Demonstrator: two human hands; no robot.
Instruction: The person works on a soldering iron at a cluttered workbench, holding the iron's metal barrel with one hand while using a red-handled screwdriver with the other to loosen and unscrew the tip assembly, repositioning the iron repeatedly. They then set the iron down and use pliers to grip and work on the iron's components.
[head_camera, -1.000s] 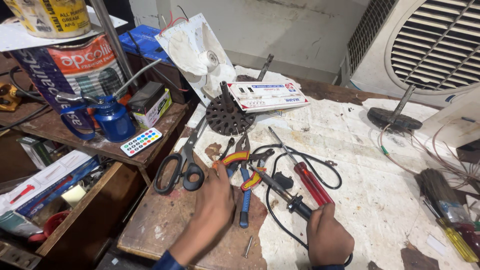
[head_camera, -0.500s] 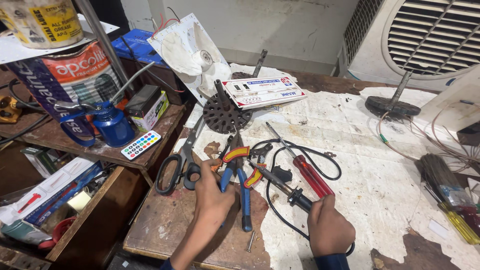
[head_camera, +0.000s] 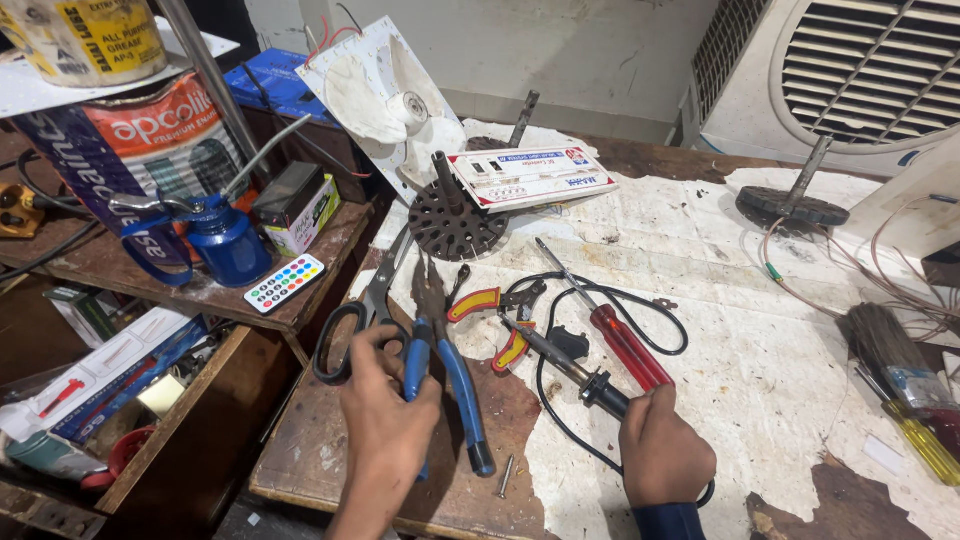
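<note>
My left hand (head_camera: 385, 425) is closed around one handle of the blue-handled pliers (head_camera: 462, 395), whose jaws point away from me and whose other handle splays out to the right. Black-handled scissors (head_camera: 345, 340) lie just left of that hand, touching the fingers. My right hand (head_camera: 660, 450) grips the black handle of a soldering iron (head_camera: 560, 360); its tip points up-left toward small red-and-yellow pliers (head_camera: 480, 303). A red-handled screwdriver (head_camera: 625, 345) lies just above the right hand, inside a loop of black cord.
A dark slotted rotor disc (head_camera: 455, 225) and a white box (head_camera: 530, 175) lie farther back. A blue oil can (head_camera: 225, 240), a remote (head_camera: 285, 283) and paint tins stand on the left shelf. A brush (head_camera: 890, 345) and yellow screwdriver (head_camera: 925, 445) lie right. An air cooler (head_camera: 860, 70) stands behind.
My left hand has closed around the blue pliers' handle and shifted slightly toward me. The right hand keeps its hold on the soldering iron.
</note>
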